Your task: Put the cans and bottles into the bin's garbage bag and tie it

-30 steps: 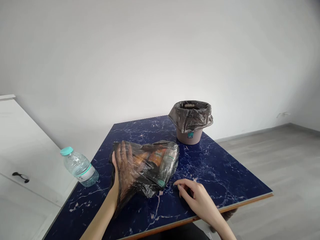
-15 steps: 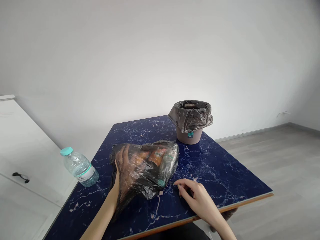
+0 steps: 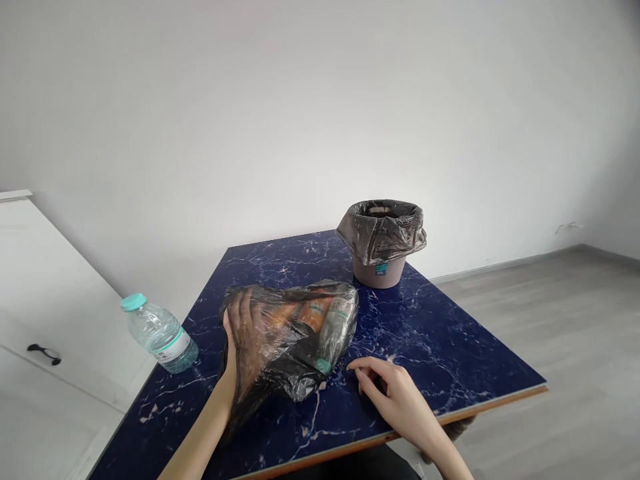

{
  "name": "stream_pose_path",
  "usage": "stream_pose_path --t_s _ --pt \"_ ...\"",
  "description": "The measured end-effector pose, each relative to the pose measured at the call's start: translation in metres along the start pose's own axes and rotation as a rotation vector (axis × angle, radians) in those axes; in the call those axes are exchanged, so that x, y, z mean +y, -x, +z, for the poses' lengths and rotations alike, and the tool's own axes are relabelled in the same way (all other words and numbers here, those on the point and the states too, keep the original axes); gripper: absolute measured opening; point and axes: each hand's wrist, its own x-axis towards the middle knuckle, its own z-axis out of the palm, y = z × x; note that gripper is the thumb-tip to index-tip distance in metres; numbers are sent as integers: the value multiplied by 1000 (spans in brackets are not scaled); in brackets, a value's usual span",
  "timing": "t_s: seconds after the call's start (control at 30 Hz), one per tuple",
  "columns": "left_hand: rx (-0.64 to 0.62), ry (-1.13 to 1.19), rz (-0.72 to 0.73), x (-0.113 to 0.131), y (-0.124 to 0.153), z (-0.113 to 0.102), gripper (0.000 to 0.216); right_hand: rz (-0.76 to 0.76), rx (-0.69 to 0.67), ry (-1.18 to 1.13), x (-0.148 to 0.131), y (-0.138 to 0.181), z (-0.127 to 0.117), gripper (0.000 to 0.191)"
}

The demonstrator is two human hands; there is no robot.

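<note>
A thin black plastic bag [image 3: 287,347] lies on the blue marbled table. Through its film I see a clear bottle with a green cap [image 3: 333,333] and an orange-labelled packet or bottle [image 3: 314,310]. My left hand [image 3: 247,323] is within the bag's left side, its fingers stretched out under the film; more orange shows beside them, blurred by the plastic. Just right of the bag, my right hand [image 3: 387,387] rests on the tabletop, fingers loosely bent and holding nothing.
A bin [image 3: 380,275] lined with a black bag stands at the table's back right. On the left is a clear water bottle [image 3: 163,337] with a turquoise cap. A white cabinet [image 3: 55,300] borders the table [image 3: 450,333] on the left, and a wall rises behind.
My left hand has shifted slightly inside the bag and the film has creased differently, making the orange label clearer. My right hand, the bin and the water bottle have not moved.
</note>
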Motion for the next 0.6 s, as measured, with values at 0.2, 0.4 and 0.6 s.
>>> stream_pose_path --t_s 0.2,0.4,0.6 --pt "-52 -6 6 -7 4 4 52 -12 5 -3 1 0 0 36" --pt "-47 5 -37 -6 -2 -11 46 -19 12 -1 1 1 0 37" --pt "-52 74 -76 -13 -4 -54 51 -13 4 0 1 1 0 36"
